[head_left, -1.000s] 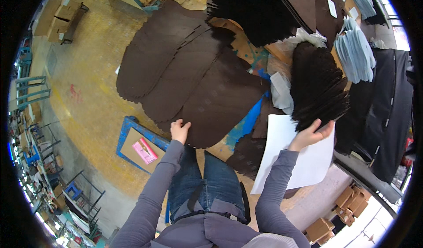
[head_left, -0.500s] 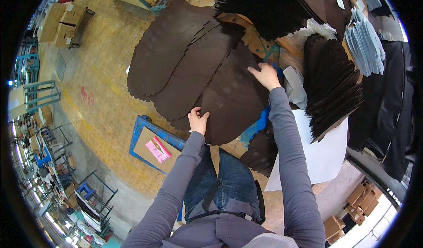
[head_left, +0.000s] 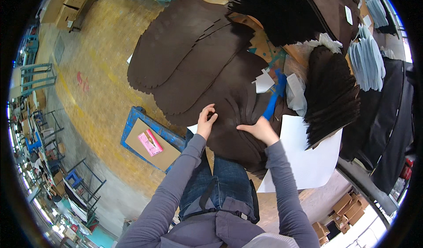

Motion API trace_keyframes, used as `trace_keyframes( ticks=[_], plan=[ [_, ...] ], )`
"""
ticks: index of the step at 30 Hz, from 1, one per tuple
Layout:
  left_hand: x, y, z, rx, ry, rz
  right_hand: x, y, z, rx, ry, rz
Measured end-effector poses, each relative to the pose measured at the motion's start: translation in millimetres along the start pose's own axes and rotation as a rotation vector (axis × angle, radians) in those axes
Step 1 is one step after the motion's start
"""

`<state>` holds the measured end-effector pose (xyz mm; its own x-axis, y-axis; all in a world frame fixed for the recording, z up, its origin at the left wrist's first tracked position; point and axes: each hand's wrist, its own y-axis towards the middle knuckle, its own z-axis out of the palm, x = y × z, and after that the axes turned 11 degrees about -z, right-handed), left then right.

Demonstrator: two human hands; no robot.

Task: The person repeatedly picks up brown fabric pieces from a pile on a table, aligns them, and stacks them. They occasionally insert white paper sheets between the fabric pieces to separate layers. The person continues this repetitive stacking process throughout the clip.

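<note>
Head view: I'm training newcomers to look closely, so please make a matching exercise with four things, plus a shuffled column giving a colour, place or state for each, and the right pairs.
Column one
1. Right hand
2. Small packet
3. Large sheet
4. Frame

Column two
a. White, partly covered by the fanned dark stack
b. Blue, around a brown board
c. Thumb pointing left, over the dark brown pieces
d. Mostly pink, lying on the board

Right pairs: 1-c, 2-d, 3-a, 4-b
</note>
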<state>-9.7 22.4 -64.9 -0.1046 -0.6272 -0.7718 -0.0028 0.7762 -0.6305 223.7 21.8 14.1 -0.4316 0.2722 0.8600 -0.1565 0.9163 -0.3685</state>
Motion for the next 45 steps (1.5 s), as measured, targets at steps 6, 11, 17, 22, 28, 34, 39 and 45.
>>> trace_keyframes(
  ticks=[6,11,17,22,28,34,39,45],
  plan=[
    [-21.5,3.6,12.2,0.130,0.141,0.228,5.6,-37.1,22.6,-0.099,-0.181,0.146],
    [-87.1,-15.3,19.1,-0.093,-0.094,0.247,31.6,-79.7,-27.3,-0.405,0.076,-0.120],
    [-164.9,-83.3,66.8,0.472,-0.596,0.216,32.2,-111.8,-74.8,-0.371,0.801,-0.473],
    [-199.9,-124.2,93.1,0.817,-0.210,0.555,18.9,-103.1,-65.6,-0.481,1.321,-0.773],
    [-191.3,-109.7,77.9,0.568,-0.215,0.322,12.5,-191.4,-127.0,-1.463,1.008,-0.577],
    [-159.4,-61.8,7.5,0.253,-0.077,0.013,-106.7,-238.1,-191.2,-1.607,0.895,-0.237],
    [-133.1,-45.7,-28.8,0.151,0.024,-0.133,-184.6,-200.5,-183.9,-1.303,0.554,0.280],
    [-129.1,-44.5,-27.6,0.116,-0.078,-0.170,-192.0,-177.5,-178.6,-1.380,0.470,0.273]
  ],
)
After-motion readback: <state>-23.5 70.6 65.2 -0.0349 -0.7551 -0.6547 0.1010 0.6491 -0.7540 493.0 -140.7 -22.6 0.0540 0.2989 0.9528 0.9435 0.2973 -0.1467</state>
